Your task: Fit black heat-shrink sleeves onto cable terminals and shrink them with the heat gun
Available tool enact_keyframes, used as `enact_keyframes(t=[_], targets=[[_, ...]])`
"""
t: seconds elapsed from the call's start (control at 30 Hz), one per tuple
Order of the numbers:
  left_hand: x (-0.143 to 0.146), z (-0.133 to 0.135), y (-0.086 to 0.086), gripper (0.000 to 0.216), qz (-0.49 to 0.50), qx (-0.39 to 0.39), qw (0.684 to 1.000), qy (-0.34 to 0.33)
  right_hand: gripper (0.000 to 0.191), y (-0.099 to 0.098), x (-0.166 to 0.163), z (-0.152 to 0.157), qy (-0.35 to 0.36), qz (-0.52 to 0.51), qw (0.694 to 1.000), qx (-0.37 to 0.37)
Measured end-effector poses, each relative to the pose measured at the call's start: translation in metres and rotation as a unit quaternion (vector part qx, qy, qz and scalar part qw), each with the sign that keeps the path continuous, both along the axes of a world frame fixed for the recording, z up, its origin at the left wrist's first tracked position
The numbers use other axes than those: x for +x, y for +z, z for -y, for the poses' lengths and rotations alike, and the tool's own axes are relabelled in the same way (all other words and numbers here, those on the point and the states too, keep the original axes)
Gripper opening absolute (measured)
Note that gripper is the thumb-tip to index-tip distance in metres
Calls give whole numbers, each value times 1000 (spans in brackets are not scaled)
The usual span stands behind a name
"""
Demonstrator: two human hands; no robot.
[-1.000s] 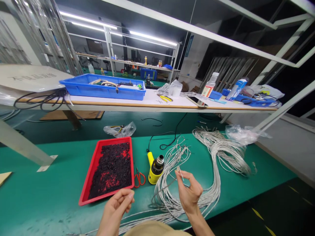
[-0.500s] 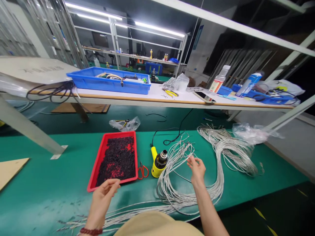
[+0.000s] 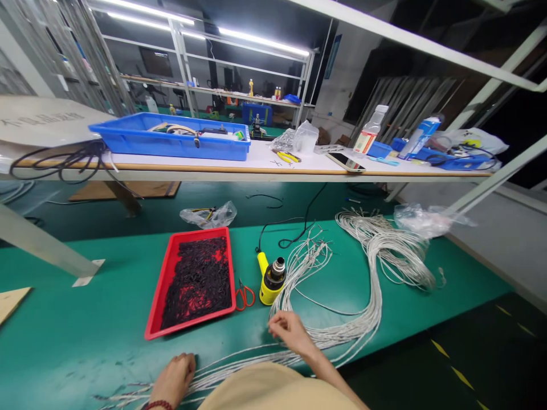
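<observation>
My left hand (image 3: 174,377) is low over the near strand ends of the white cables (image 3: 252,357), its fingers curled downward. A small dark bit shows at its fingertips; what the fingers hold is hidden. My right hand (image 3: 292,331) is bent over the near side of the cable loop, fingers drawn together, and I cannot make out anything between them. Just beyond it stands a yellow heat gun (image 3: 270,285), nozzle up. Left of that are red-handled scissors (image 3: 245,297) and a red tray (image 3: 154,310) with many short black tubing pieces (image 3: 196,279).
A second white cable bundle (image 3: 371,256) lies to the right, near a clear plastic bag (image 3: 421,221). Across the back runs a raised shelf (image 3: 239,169) with a blue tray (image 3: 171,145), yellow-handled pliers (image 3: 286,156), a phone (image 3: 346,162) and a bottle (image 3: 371,131).
Both hands have come down: the right moved left and nearer to the cable loop, the left dropped from the tray's front edge to the cables. The view has shifted slightly.
</observation>
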State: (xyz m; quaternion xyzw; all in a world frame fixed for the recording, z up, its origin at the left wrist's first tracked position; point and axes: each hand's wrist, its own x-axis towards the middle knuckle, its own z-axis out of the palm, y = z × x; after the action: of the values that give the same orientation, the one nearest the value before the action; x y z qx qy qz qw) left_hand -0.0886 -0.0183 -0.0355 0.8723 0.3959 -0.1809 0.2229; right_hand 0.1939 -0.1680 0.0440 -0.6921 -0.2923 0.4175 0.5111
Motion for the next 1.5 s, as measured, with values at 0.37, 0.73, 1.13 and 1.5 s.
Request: enact_keyframes(t=[0.37, 0.73, 1.13, 1.5], targets=[[-1, -2, 8, 28, -1, -21, 998, -53, 60, -25, -8, -2, 129, 116, 982, -81], [-1, 0, 27, 20, 30, -32, 998, -54, 37, -42, 35, -2, -232, 104, 967, -14], [-17, -6, 95, 16, 64, -59, 996, -35, 22, 11, -1, 8, 70, 98, 993, 20], [-36, -24, 216, 24, 90, 39, 994, -43, 49, 68, -62, -45, 369, 247, 883, 150]])
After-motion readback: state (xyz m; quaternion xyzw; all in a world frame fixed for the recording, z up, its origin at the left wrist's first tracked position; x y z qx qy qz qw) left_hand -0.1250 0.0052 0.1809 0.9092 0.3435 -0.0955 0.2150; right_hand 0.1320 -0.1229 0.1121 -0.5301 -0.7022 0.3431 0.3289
